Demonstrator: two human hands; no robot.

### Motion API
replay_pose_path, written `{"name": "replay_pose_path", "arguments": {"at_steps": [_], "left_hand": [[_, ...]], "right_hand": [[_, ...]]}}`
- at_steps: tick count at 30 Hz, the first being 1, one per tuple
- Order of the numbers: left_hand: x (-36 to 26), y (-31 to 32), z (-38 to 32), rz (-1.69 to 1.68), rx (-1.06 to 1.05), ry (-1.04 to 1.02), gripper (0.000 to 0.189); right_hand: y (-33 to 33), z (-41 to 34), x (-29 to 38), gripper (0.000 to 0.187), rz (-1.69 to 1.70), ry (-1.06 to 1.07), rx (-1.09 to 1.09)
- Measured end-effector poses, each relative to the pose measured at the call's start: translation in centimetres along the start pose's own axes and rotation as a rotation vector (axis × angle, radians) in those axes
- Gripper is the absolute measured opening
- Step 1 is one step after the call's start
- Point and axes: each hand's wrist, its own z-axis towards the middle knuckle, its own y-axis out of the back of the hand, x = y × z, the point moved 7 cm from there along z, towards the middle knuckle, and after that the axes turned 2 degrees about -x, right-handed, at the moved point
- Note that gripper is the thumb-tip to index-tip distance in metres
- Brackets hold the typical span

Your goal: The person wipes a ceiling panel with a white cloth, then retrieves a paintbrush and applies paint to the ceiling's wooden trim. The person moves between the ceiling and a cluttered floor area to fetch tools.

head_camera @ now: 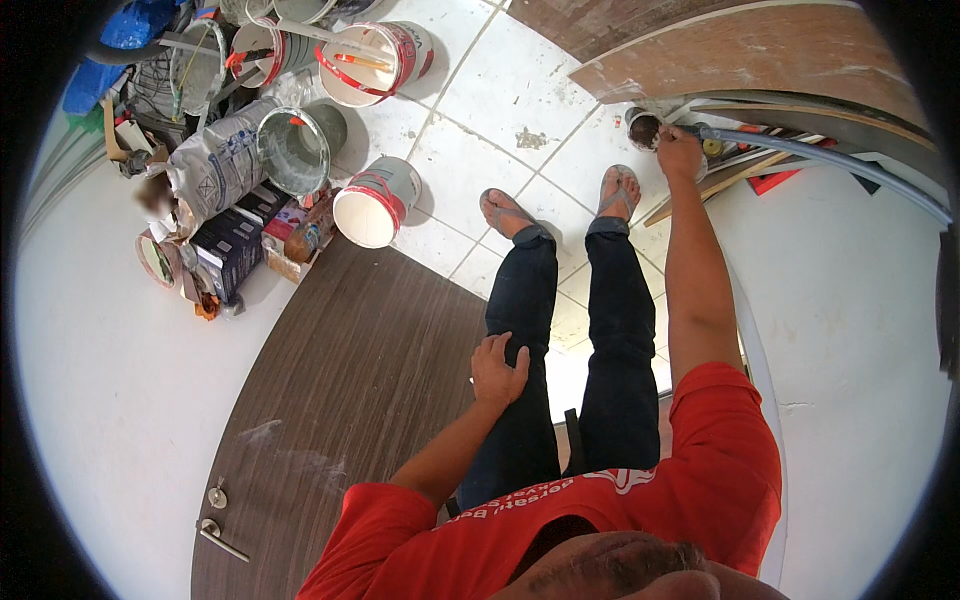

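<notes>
My right hand point(679, 154) reaches down at the far right, its fingers bent at the rim of a small can point(643, 129) with dark brown contents. What the fingers grip there is too small to make out. Part of another pale round container point(702, 169) shows behind the wrist. My left hand point(500, 371) hangs in front of my left trouser leg point(517, 300), thumb and fingers apart, with nothing in it.
Left, several plastic buckets point(379, 202) stand by a white sack point(225, 154) and cardboard boxes point(240, 240). A brown door point(360, 360) stands on the left. Wooden boards point(765, 56) lean at the right above a grey hose point(832, 154). White tiles point(487, 150) cover the floor.
</notes>
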Motion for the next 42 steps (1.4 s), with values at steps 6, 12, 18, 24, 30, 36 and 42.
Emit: {"name": "replay_pose_path", "arguments": {"at_steps": [6, 12, 18, 24, 30, 36, 42], "left_hand": [[0.0, 0.0, 0.0, -0.002, 0.01, 0.013, 0.053], [-0.2, 0.2, 0.1, -0.01, 0.005, 0.017, 0.053], [-0.2, 0.2, 0.1, 0.006, -0.059, -0.02, 0.049], [-0.2, 0.2, 0.1, 0.005, -0.056, -0.024, 0.05], [-0.3, 0.2, 0.1, 0.017, -0.075, -0.035, 0.05], [-0.6, 0.6, 0.3, 0.004, -0.093, -0.064, 0.048], [-0.6, 0.5, 0.2, 0.013, -0.086, -0.051, 0.048]], "right_hand": [[0.7, 0.0, 1.0, 0.03, -0.048, 0.012, 0.014], [1.3, 0.3, 1.2, 0.028, 0.018, 0.022, -0.032], [1.3, 0.5, 0.9, 0.028, 0.0, -0.022, -0.008], [1.2, 0.4, 1.1, 0.027, -0.015, -0.024, -0.003], [1.1, 0.3, 1.0, 0.027, 0.015, -0.022, -0.01], [0.7, 0.7, 0.2, 0.026, 0.047, 0.001, 0.021], [1.4, 0.3, 0.9, 0.025, 0.032, 0.071, 0.004]]}}
